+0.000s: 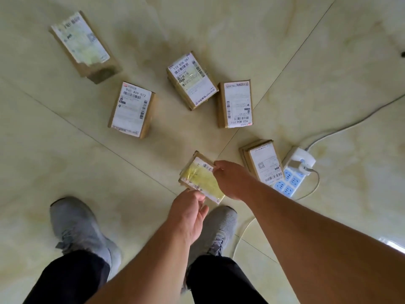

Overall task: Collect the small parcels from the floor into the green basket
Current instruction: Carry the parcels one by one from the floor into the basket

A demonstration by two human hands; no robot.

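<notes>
Head view, glossy cream tile floor (65, 163), both hands' fingers (198, 199) pinching parcel (200, 178)

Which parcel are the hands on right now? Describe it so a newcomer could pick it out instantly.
Start at the white power strip on the tiled floor at right. Left of the parcel beside it, just ahead of the grey shoes, lies the parcel with yellow tape, with the left hand at its near end and the right hand at its right edge. Only its label is covered in glossy yellow tape.
</notes>
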